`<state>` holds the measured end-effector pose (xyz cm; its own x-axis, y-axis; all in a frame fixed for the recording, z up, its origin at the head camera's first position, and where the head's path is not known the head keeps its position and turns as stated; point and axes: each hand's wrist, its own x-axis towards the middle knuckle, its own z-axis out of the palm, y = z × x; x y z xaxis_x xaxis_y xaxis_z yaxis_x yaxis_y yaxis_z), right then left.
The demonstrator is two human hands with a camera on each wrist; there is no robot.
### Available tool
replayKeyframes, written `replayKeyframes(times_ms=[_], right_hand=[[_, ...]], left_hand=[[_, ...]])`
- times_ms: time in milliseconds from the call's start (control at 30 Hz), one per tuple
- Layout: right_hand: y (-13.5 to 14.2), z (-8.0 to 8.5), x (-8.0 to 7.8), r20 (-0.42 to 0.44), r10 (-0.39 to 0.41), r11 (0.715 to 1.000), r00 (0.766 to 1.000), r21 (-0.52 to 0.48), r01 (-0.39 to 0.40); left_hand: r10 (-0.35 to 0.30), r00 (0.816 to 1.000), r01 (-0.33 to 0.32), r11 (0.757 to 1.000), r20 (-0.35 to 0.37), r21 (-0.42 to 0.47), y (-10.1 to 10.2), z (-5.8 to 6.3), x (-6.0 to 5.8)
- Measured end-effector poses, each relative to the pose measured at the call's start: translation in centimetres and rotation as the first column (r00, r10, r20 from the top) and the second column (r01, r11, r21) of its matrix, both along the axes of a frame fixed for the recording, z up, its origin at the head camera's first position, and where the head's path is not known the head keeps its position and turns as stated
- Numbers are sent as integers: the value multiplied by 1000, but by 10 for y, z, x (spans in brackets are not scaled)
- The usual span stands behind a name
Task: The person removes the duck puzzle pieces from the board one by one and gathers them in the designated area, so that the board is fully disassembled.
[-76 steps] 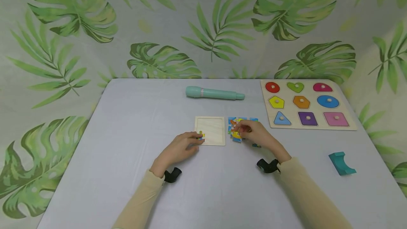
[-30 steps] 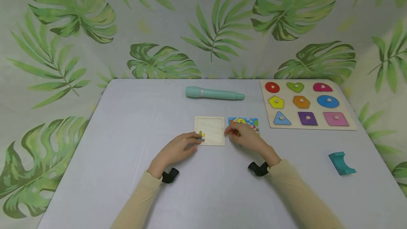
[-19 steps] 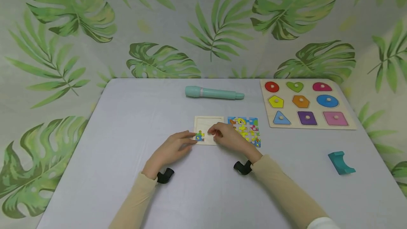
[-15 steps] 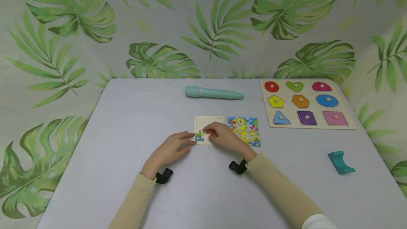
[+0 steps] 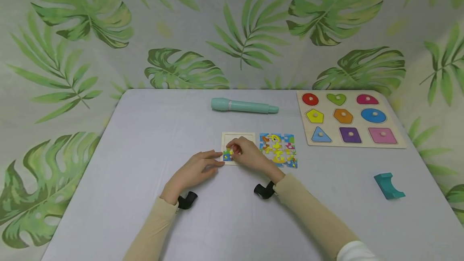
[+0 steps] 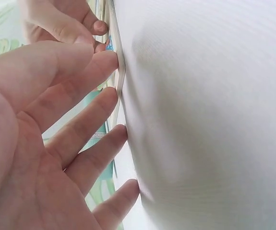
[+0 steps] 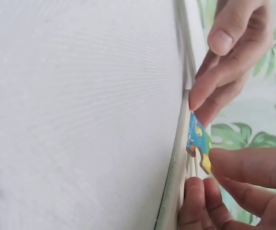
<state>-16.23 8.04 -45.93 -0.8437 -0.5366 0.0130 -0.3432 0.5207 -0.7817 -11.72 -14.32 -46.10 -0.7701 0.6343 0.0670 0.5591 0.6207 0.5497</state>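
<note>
A small wooden jigsaw tray (image 5: 237,134) lies mid-table, with a blue, green and yellow section of puzzle in its near left corner. My right hand (image 5: 250,158) reaches over the tray; in the right wrist view its thumb and index finger pinch a jigsaw piece (image 7: 206,162) with a yellow edge, against the blue part in the tray. My left hand (image 5: 197,170) has its fingers extended, fingertips at the tray's left edge, as the left wrist view also shows. To the right of the tray lie several jigsaw pieces (image 5: 277,148) forming a yellow duck picture with gaps.
A mint-green microphone-shaped toy (image 5: 244,106) lies behind the tray. At the back right is a wooden shape-peg board (image 5: 315,136) with coloured shapes. A teal arched block (image 5: 389,186) sits on the right, and a leaf-patterned cloth (image 5: 250,19) hangs behind the table.
My right hand has moved left from the loose pieces to over the tray, bringing a jigsaw piece. My left hand has drawn back slightly to the tray's left edge.
</note>
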Motion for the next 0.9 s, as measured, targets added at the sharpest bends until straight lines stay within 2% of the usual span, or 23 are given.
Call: replayKeyframes(times_ms=[200, 300, 400, 467, 700, 900], right_hand=[[1, -4, -2, 5, -102, 994, 995, -31, 102], [9, -2, -3, 32, -142, 989, 989, -28, 143], [25, 2, -4, 69, -163, 986, 984, -33, 165], [38, 6, -4, 89, -168, 984, 982, -42, 172], [82, 6, -3, 95, -140, 989, 986, -24, 143], [99, 4, -1, 91, -121, 993, 988, 14, 121]], left_hand=[[-9, 999, 10, 999, -45, 31, 0, 0, 0], [-9, 998, 11, 999, -59, 35, 0, -2, 0], [-4, 999, 5, 1000, -39, 25, 0, -2, -1], [0, 1000, 0, 1000, -11, 16, 0, -2, -2], [11, 1000, -11, 999, 6, -32, 1, 0, -1], [5, 1000, -5, 1000, 13, -24, 1, 3, -1]])
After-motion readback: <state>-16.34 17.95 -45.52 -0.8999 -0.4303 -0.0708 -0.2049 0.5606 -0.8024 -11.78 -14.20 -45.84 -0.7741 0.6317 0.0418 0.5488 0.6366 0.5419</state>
